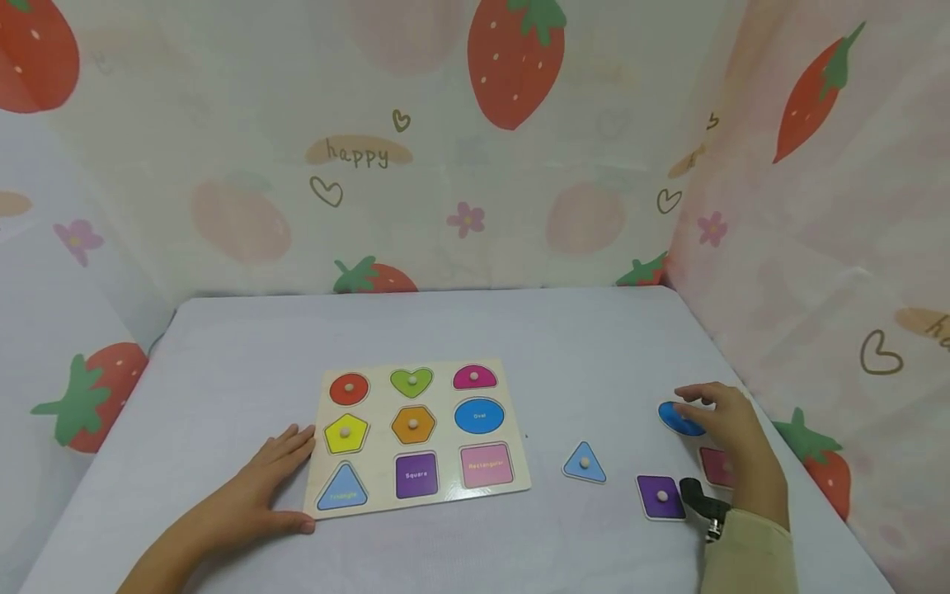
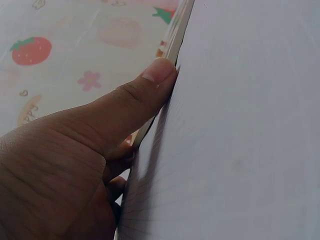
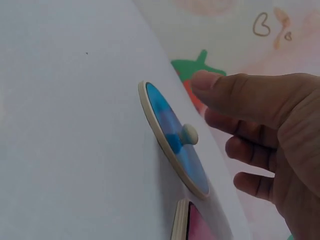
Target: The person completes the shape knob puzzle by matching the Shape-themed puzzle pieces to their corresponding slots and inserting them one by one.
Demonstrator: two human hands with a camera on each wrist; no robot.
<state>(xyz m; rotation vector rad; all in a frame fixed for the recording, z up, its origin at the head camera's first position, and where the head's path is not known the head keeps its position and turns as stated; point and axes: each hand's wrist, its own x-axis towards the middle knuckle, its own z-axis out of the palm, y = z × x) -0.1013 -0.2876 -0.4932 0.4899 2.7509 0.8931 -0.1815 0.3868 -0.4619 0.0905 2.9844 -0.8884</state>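
In the head view, my left hand [image 1: 256, 487] lies along the left edge of a cream wooden shape-puzzle board [image 1: 381, 478], fingers extended and thumb near its lower corner. The left wrist view has that thumb [image 2: 160, 75] against the board's side. Far to the right, my right hand [image 1: 735, 433] hovers over a blue oval puzzle piece [image 1: 670, 417]. Seen from the right wrist, its thumb and fingers are parted and apart from the wooden knob [image 3: 190, 134] on the oval, which lies on the table. Nothing is in that hand.
A light blue triangle piece [image 1: 584, 475] lies right of the board. Nearer the right arm are a purple square piece [image 1: 653, 509] and a pink piece [image 1: 714, 467], partly behind the wrist. On the board, several knobbed shapes sit in the upper rows. Strawberry-print cloth walls [image 1: 475, 165] enclose the table.
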